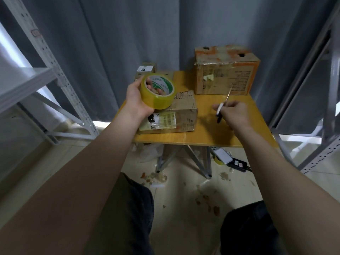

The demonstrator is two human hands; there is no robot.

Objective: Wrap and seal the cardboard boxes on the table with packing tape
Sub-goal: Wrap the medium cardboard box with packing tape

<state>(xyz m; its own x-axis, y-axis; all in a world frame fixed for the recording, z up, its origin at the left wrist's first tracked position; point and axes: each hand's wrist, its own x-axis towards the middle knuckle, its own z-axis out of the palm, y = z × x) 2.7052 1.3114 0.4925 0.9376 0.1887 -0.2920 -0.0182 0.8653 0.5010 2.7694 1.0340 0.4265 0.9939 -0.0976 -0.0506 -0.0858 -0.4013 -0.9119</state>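
My left hand [137, 100] grips a yellow roll of packing tape [157, 91], fingers through its core, held above a flat cardboard box [184, 112] with a white label at the table's front left. My right hand [234, 112] is closed on a pair of scissors [223, 105], blades pointing up and away, over the bare table. A larger orange-printed cardboard box [226, 70] stands at the back right. Small boxes [147, 69] sit at the back left, partly hidden behind the tape roll.
The small yellow folding table [211, 138] stands against a grey curtain. Metal shelving frames rise at left [55, 70] and right [327, 107]. On the floor under the table lie a power strip [237, 163], a plastic bag and tape scraps.
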